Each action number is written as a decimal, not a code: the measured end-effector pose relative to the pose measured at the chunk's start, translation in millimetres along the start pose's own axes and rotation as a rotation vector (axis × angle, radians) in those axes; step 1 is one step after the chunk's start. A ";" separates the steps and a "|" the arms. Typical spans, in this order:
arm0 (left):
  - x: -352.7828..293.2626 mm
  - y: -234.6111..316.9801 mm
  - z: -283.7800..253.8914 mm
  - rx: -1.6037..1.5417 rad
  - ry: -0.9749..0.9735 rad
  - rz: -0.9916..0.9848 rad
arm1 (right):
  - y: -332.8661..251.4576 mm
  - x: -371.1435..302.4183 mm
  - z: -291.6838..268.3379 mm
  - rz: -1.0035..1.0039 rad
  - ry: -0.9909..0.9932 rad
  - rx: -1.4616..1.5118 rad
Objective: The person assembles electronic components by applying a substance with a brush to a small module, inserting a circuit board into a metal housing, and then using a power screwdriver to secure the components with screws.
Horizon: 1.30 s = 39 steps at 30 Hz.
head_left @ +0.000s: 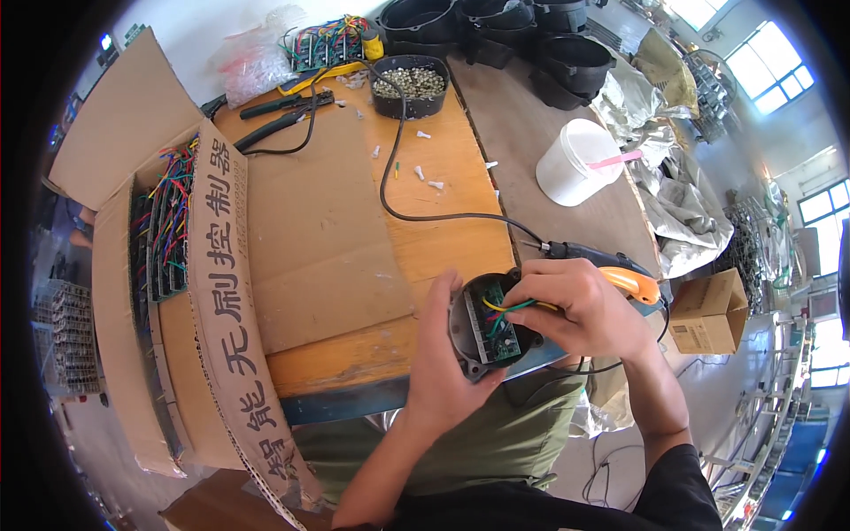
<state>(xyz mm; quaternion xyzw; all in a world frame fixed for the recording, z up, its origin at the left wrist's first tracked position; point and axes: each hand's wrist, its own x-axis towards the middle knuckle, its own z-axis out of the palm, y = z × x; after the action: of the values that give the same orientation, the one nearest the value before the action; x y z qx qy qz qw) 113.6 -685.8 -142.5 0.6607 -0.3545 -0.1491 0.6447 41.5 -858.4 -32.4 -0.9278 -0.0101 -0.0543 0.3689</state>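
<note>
Closest in, at the near edge of the wooden workbench (pixel 354 230), both hands meet on a black round housing (pixel 469 341) with a green circuit board (pixel 496 332) seated inside it. The left hand (pixel 443 363) is wrapped around the housing from below, thumb up along its left rim, while the right hand (pixel 580 310) is closed over its top right, fingertips pinching the yellow and green wires (pixel 506 306) that rise from the board. Just behind the right hand lies an orange-handled soldering iron (pixel 620 270), its black cord (pixel 390 168) snaking up the bench. To the left stands an open cardboard box (pixel 168 265) packed with wired boards. Farther back, small white connectors (pixel 425 173) are scattered near a white plastic bucket (pixel 575 164) holding a pink stick. At the far end sit a black tray of small metal parts (pixel 409 84), pliers (pixel 283 111) and stacked black housings (pixel 531 35).
</note>
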 end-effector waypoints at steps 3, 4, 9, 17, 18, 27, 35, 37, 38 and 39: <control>6.2 1.1 -2.9 -0.027 -0.066 -0.119 | -10.4 -3.4 2.4 -0.018 0.040 -0.132; 6.1 2.2 -1.0 -0.003 -0.062 -0.107 | -14.3 -7.2 3.6 -0.009 0.049 -0.173; 3.5 7.9 9.7 0.006 0.010 -0.052 | -15.5 -12.0 -6.2 0.083 0.105 -0.085; 1.2 -0.2 9.4 0.148 0.021 0.081 | -32.8 -14.1 -13.9 -0.077 0.099 -0.381; -0.2 -4.5 12.0 0.126 0.036 0.120 | -29.2 -12.1 -8.8 -0.138 0.089 -0.374; -1.6 -1.1 13.8 0.081 0.023 0.049 | -7.7 9.1 5.7 -0.198 -0.168 -0.376; 0.8 1.3 11.0 0.086 -0.003 -0.015 | -2.9 13.0 11.9 -0.148 -0.226 -0.338; -0.5 -2.0 12.2 0.093 0.010 0.017 | -3.7 14.2 12.7 -0.132 -0.226 -0.339; -0.8 -2.8 12.4 0.097 0.018 0.034 | -4.2 14.8 12.8 -0.125 -0.227 -0.340; 0.2 -1.0 11.6 0.115 0.004 0.015 | -5.4 14.8 12.6 -0.124 -0.227 -0.372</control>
<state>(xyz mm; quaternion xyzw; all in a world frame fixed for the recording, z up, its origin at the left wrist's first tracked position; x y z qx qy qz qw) 106.5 -694.7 -144.9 0.6943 -0.3662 -0.1221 0.6074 57.1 -846.1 -36.2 -0.9777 -0.0982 0.0271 0.1839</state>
